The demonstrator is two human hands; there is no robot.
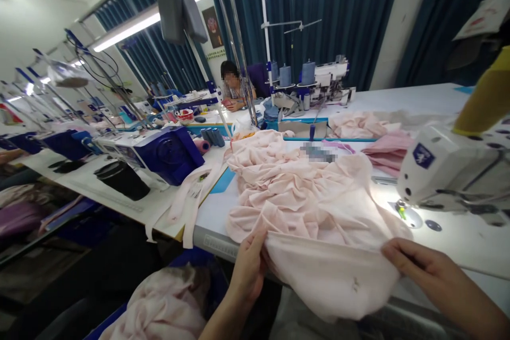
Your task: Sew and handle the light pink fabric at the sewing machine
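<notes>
A pale pink garment (306, 207) lies bunched on the white sewing table (458, 234), its near edge hanging over the front. My left hand (249, 268) pinches that near edge at the left, fingers closed on the cloth. At the right, my right hand (422, 265) grips the same edge, so the hem is stretched between both hands. A white sewing machine (446, 170) stands just right of the garment, with its needle area lit.
More pink fabric (362, 125) lies further back, and another pink heap (159, 308) sits in a bin below left. A blue machine (167, 151) and a black cup (121, 178) stand at the left. A person (233, 85) sits at a far table.
</notes>
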